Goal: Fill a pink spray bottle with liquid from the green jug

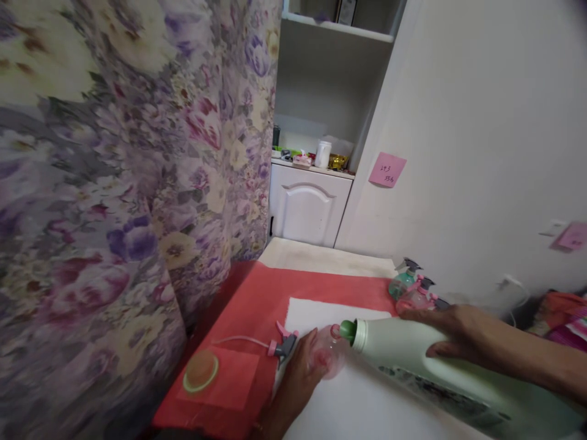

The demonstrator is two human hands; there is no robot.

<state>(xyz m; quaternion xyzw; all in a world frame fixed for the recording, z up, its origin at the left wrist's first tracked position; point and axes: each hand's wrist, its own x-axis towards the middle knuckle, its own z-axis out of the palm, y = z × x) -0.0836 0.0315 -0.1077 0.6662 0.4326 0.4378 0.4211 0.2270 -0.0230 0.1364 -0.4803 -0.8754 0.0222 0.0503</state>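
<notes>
Looking through the head view, I have my left grip (300, 366) wrapped around the pink bottle (327, 359) over the white sheet (362, 403); my right grip (452, 335) holds the green jug (406, 343) tilted above that sheet. A slow tilt, spout (349, 330) centred at the neck (335, 331), should limit spills.

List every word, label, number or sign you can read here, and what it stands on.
"2?3" (middle digit unclear): upper handwritten line, square pink paper note on white wall.
Lower line there: too unclear to read.
Second pink note, far right: too blurred.
Dark print on large pale-green plastic bottle: too blurred.
Pale rectangular item, high up: too small.
</notes>
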